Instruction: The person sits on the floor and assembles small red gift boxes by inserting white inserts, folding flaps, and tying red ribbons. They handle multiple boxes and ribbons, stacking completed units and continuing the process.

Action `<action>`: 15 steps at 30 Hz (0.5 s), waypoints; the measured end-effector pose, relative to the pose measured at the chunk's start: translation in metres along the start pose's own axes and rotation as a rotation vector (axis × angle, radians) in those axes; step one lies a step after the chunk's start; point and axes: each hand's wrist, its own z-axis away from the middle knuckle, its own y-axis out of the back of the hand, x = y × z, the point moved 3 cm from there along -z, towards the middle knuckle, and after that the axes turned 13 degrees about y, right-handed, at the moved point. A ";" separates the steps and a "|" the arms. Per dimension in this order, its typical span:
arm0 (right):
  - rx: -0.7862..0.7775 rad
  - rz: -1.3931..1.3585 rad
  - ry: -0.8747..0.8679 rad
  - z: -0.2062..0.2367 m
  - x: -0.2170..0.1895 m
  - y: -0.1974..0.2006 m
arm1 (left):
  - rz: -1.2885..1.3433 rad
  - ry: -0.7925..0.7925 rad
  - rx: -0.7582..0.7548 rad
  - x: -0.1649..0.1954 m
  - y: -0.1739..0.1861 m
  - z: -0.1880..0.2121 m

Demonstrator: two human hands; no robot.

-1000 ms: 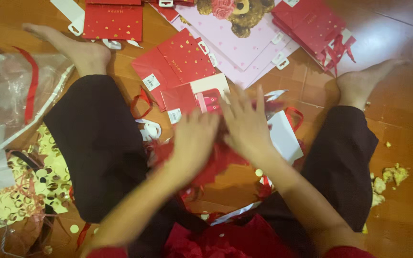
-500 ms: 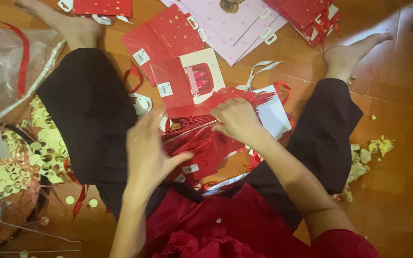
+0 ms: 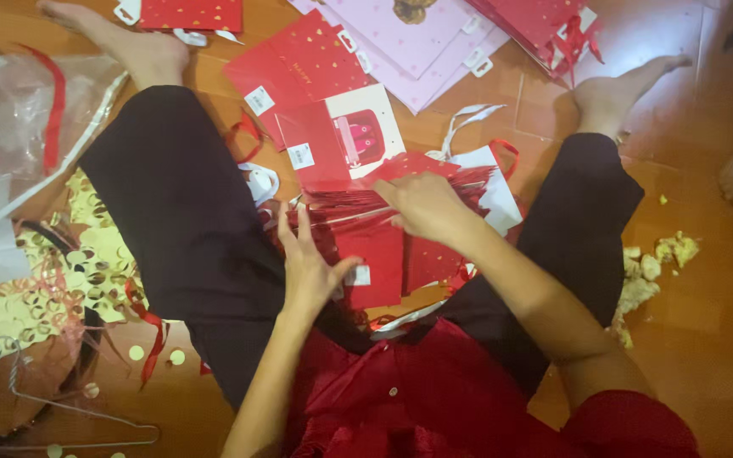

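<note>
A stack of flat red paper gift bags lies on the floor between my spread legs. My left hand rests on the near left part of the stack with its fingers spread and its thumb against a bag's edge. Further away, my right hand is curled over the far top edge of the stack and grips the bags there. Just beyond it lie a red bag with a white windowed panel and a white bag with red ribbon handles.
Pink gift bags and more red ones are spread at the far side. Crumpled clear plastic, a gold sequin sheet and a wire hanger lie at the left. Pale crumbs lie at the right on the wooden floor.
My left hand has drawn back toward my body and spread its fingers on the stack. My right hand has shifted onto the stack's far edge. The view has tilted nearer to my lap.
</note>
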 end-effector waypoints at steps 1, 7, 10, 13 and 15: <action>-0.005 -0.004 -0.013 0.001 0.001 -0.002 | -0.067 -0.039 0.041 0.006 0.002 -0.004; 0.051 0.052 -0.019 0.008 -0.001 -0.012 | -0.583 -0.203 0.069 0.063 -0.004 -0.010; 0.177 0.106 0.014 0.010 -0.013 -0.008 | -0.645 -0.465 0.117 0.096 0.001 -0.017; 0.339 0.193 0.065 0.013 -0.027 0.007 | -0.784 -0.455 0.074 0.115 0.016 -0.038; 0.186 0.208 0.021 0.016 -0.035 0.013 | -0.825 -0.360 -0.215 0.120 0.023 -0.040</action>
